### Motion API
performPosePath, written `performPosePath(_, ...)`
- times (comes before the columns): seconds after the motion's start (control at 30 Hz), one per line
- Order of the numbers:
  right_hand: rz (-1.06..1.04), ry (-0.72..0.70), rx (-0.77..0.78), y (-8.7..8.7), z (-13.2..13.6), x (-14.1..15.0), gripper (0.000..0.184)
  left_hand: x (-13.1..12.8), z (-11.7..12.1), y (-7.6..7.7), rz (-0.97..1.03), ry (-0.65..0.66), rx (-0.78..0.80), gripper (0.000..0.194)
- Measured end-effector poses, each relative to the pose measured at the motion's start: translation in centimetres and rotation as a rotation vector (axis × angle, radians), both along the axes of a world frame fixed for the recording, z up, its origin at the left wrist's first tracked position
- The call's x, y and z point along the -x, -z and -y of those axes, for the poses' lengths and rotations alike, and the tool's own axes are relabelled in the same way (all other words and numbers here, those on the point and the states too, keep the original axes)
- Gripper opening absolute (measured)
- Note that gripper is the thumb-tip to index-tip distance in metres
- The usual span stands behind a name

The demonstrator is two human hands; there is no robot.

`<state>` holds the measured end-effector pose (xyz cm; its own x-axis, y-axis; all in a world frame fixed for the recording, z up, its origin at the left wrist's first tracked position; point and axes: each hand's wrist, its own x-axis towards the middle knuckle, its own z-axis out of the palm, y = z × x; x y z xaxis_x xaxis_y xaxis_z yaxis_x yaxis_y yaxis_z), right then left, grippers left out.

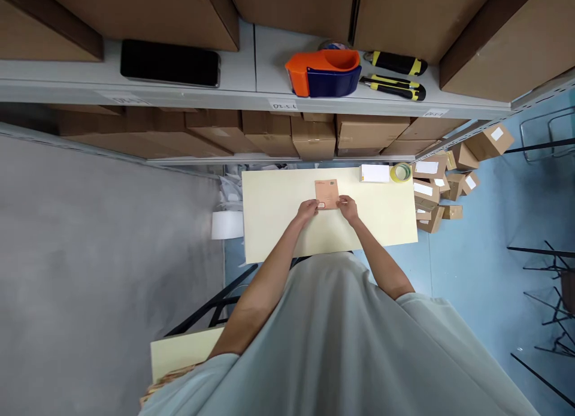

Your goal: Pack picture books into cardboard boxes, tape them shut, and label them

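Observation:
A small flat orange-pink packet [327,192] with dark print near its top right corner is held over the pale table [274,224]. My left hand [308,208] grips its lower left corner, fingers pinched together. At the lower right corner, the fingers of my right hand [347,207] are closed on the packet's edge. Whether it is a thin box or an envelope I cannot make out. Behind my right hand, a white box [374,173] and a roll of yellow tape [401,172] sit at the table's back right.
Above the table runs a shelf [242,89] bearing cardboard boxes, a black phone [171,63], an orange and blue tape dispenser [324,74] and two cutters [395,86]. Labelled parcels [429,191] are piled at the right. A white roll [227,225] stands left of the table.

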<state>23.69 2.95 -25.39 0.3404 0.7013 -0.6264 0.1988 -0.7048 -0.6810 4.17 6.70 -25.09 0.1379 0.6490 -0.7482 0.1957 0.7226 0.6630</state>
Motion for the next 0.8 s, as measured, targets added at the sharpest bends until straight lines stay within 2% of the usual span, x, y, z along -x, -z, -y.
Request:
performPosePath(0.07, -0.074, 0.036, -0.028, -0.3, 1.4, 0.3, 0.035, 1.0, 0.8, -1.1, 0.031, -0.003, -0.006, 0.056)
performPosePath(0.17, -0.192, 0.072, -0.063, -1.5, 3.4, 1.0, 0.042, 2.9, 2.2, -3.5, 0.096, 0.001, -0.035, 0.053)
performPosePath(0.3, -0.408, 0.039, -0.111, -4.4, 5.8, 1.5, 0.049, 5.6, 4.6, -7.1, 0.17, 0.034, -0.113, 0.054)
performPosePath(0.4, -0.559, 0.013, -0.184, -7.0, 7.0, 1.8, 0.042, 7.3, 6.6, -9.2, 0.143, 0.022, -0.243, 0.054)
performPosePath(0.5, -0.569, -0.012, -0.243, -9.5, 7.6, 2.4, 0.031, 8.5, 8.1, -10.6, 0.117, -0.048, -0.415, 0.046)
performPosePath(0.57, -0.591, -0.038, -0.249, -10.8, 7.7, 3.0, 0.026, 8.9, 8.9, -11.3, 0.131, -0.09, -0.469, 0.04)
performPosePath(0.7, -0.59, -0.094, -0.251, -12.9, 7.5, 4.2, 0.028, 9.5, 9.8, -12.7, 0.152, -0.14, -0.447, 0.036)
performPosePath(0.8, -0.551, -0.133, -0.296, -13.9, 7.4, 5.1, 0.034, 10.0, 10.2, -13.7, 0.167, -0.206, -0.437, 0.044)
